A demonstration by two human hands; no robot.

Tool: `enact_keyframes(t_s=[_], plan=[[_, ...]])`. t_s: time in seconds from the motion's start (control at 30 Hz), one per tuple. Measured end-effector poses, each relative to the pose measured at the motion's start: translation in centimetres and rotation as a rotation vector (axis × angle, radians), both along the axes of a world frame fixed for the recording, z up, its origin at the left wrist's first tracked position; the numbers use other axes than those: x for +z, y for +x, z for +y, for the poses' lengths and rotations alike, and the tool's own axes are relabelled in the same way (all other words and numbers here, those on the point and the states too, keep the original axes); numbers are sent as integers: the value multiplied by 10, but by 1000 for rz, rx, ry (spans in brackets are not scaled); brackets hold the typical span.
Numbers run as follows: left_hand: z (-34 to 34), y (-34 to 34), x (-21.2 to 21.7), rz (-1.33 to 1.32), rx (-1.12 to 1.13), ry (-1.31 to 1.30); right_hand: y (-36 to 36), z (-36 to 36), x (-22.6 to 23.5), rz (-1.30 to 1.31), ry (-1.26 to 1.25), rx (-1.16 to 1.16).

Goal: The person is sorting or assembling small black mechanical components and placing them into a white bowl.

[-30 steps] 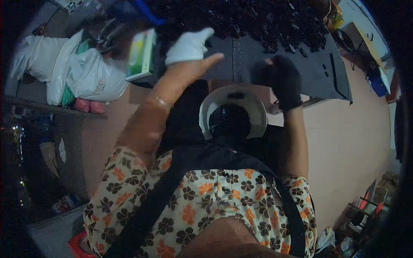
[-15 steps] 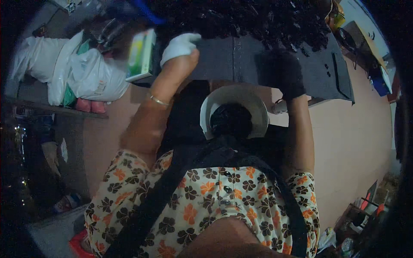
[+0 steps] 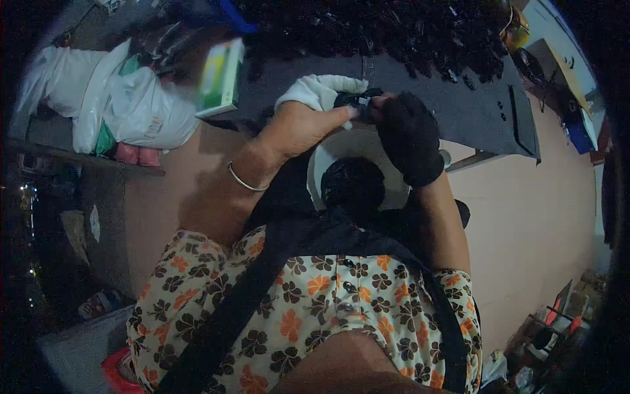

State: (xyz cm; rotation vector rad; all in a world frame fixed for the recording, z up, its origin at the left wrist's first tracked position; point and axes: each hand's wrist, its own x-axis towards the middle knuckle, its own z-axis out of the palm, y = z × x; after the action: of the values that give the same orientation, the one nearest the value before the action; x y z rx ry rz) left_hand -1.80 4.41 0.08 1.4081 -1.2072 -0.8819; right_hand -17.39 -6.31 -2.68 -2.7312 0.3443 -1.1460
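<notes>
Hands meet above a white bowl [image 3: 328,172]: the left hand [image 3: 305,121], wrapped in white cloth [image 3: 319,90], pinches a small dark part [image 3: 356,100], and the black-gloved right hand [image 3: 408,134] closes on its other end, beside the dark tabletop [image 3: 485,111].

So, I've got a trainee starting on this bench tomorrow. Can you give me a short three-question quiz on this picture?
1. True or false: both hands meet on the small black part.
2. Which hand wears the black glove? A) left B) right
3. Fill in: under the hands sits a white ____.

Key:
1. True: the left hand and right hand both touch it.
2. B; the left hand has a white cloth over its fingers.
3. bowl
</notes>
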Motion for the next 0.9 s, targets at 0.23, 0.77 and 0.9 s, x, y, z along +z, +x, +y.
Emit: enact_keyframes(t_s=[0.23, 0.77, 0.9], plan=[[6, -6, 12, -196, -42, -2, -6, 4, 1, -41, -69, -2], [22, 7, 12, 814, -231, 6, -10, 14, 21, -82, -117, 82], [18, -4, 19, -8, -126, 53, -10, 16, 16, -33, -186, 86]])
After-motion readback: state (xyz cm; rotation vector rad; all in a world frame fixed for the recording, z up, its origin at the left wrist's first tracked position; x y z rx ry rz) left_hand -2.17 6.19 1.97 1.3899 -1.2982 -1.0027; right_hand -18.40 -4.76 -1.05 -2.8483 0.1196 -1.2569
